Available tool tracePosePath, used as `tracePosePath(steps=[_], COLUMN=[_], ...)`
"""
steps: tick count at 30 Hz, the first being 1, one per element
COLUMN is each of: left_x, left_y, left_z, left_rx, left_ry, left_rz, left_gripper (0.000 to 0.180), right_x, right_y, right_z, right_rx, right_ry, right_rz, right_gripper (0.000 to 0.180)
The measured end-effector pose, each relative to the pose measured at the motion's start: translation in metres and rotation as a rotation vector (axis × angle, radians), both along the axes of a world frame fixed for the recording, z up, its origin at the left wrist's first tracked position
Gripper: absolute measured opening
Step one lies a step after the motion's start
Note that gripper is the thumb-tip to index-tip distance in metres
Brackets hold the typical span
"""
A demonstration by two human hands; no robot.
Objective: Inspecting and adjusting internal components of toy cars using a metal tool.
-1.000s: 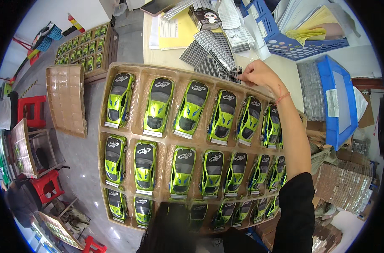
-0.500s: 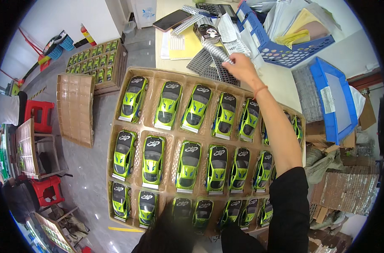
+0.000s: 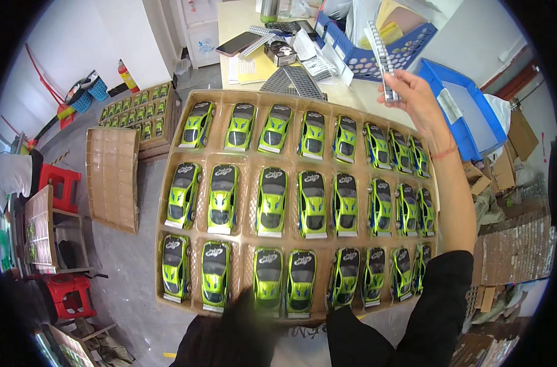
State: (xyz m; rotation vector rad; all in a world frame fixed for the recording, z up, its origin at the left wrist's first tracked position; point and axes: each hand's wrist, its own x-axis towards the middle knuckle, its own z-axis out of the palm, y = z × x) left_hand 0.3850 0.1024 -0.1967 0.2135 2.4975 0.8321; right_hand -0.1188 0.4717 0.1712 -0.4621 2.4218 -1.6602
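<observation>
My right hand is raised past the far right corner of a large brown tray. Its fingers and thumb pinch the lower end of a thin, upright strip patterned with small silver and dark squares. Rows of green toy cars with black fronts and white lettering fill much of the tray, each set in a moulded pocket. My left hand does not show; a dark blurred shape covers part of the tray's near edge.
Beyond the tray, a table carries a phone, a small black box, dark gridded sheets and a blue basket of papers. A blue bin stands right. More stacked trays and a red stool are left.
My right hand has lifted the strip off the gridded sheets and carried it rightward. The view has shifted, showing more cars at the tray's right side.
</observation>
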Motion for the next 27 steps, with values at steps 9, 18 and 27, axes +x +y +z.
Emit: tracePosePath(steps=[9, 18, 27], left_x=[0.036, -0.005, -0.152], left_y=[-0.012, 0.042, 0.127], left_z=[0.024, 0.336, 0.337], left_rx=[-0.168, -0.073, 0.717], left_ry=[0.041, 0.249, 0.013], left_rz=[0.111, 0.653, 0.468], left_gripper=[0.033, 0.019, 0.033], right_x=[0.171, 0.242, 0.284], right_y=[-0.018, 0.001, 0.0], right_z=[-0.058, -0.067, -0.064], right_rx=[-0.092, -0.19, -0.082], right_ry=[-0.368, -0.519, -0.256], right_rz=[0.233, 0.396, 0.63], right_gripper=[0.044, 0.052, 0.051])
